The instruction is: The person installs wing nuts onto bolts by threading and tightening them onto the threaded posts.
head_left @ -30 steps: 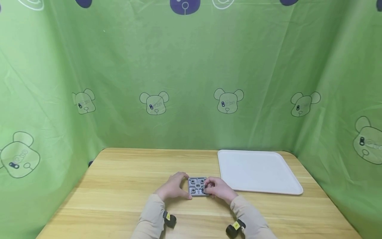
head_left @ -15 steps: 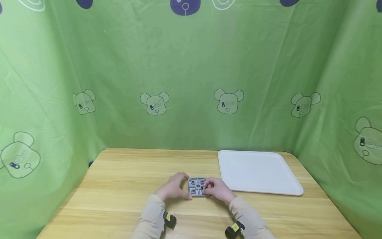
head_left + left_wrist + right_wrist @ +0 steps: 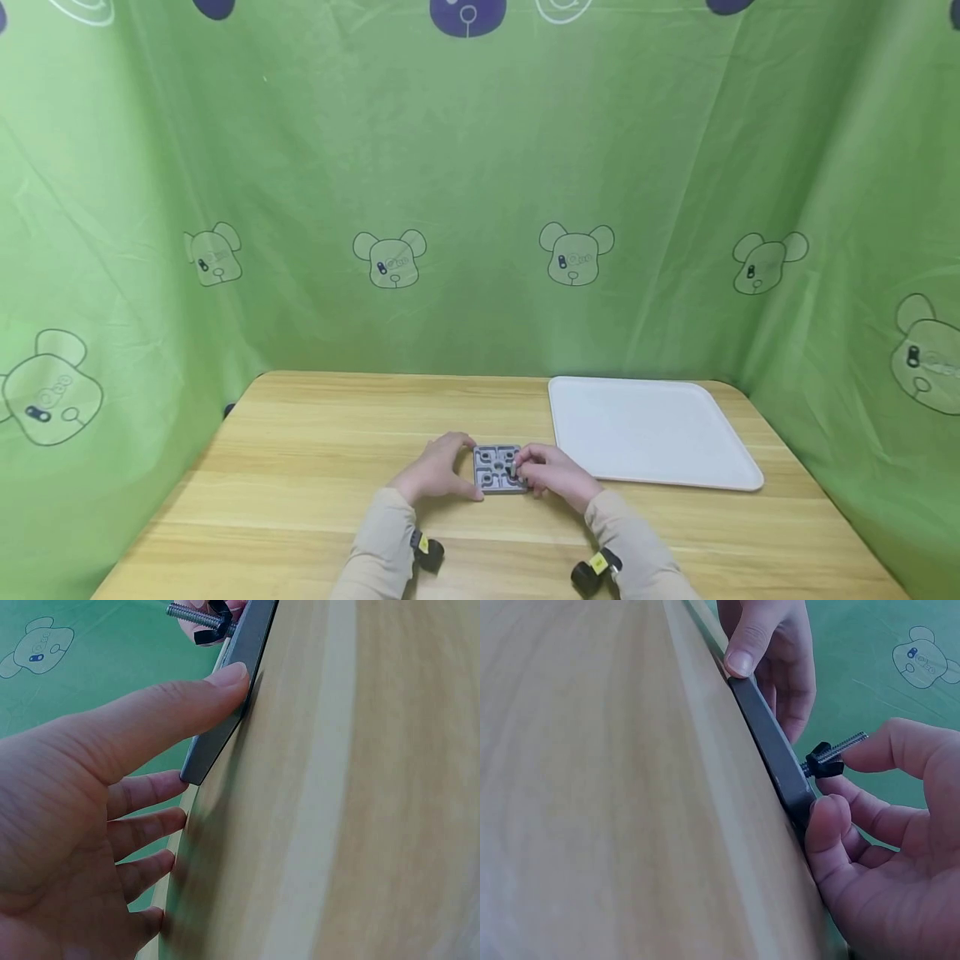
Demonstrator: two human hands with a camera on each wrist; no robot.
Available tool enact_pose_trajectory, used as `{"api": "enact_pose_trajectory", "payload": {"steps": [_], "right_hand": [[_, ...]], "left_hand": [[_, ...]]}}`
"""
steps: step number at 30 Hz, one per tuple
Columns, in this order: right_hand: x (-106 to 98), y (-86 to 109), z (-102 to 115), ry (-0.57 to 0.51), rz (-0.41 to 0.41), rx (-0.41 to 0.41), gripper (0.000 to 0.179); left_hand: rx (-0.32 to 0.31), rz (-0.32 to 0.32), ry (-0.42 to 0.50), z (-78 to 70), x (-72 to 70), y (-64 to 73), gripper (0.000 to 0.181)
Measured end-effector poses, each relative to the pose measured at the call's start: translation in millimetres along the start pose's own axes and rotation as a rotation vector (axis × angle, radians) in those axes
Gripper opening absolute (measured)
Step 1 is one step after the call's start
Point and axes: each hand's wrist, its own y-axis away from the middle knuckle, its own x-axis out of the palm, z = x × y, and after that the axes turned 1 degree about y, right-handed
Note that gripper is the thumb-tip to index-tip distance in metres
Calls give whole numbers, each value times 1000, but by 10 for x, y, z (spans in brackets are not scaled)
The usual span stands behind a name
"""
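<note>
A square grey plate (image 3: 491, 468) with recessed corners and a central hole lies on the table between both hands. My left hand (image 3: 433, 473) holds its left side, thumb on the near edge and index finger at the far corner, other fingers spread. From the plate's right part a threaded bolt (image 3: 850, 743) stands up with a black wing nut (image 3: 826, 762) partway along it. My right hand (image 3: 558, 477) has curled fingers around the wing nut; in the right wrist view the index fingertip meets it and the thumb (image 3: 828, 817) is low by the plate's edge.
A white rectangular tray (image 3: 652, 429) lies at the table's back right, just beyond the right hand. The wooden table (image 3: 315, 433) is bounded by green curtains (image 3: 480, 167) with bear prints. Each wrist carries a small black camera (image 3: 427, 553).
The right fingers shift slightly around the wing nut, first drawing in, then spreading away so more of the bolt shows. The left hand and the plate stay in place.
</note>
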Motion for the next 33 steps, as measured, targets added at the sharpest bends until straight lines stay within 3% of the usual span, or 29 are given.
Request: {"api": "enact_pose_trajectory", "payload": {"steps": [33], "right_hand": [[49, 26, 34, 44, -37, 4, 26]], "left_hand": [[1, 3, -6, -15, -3, 10, 83]]}}
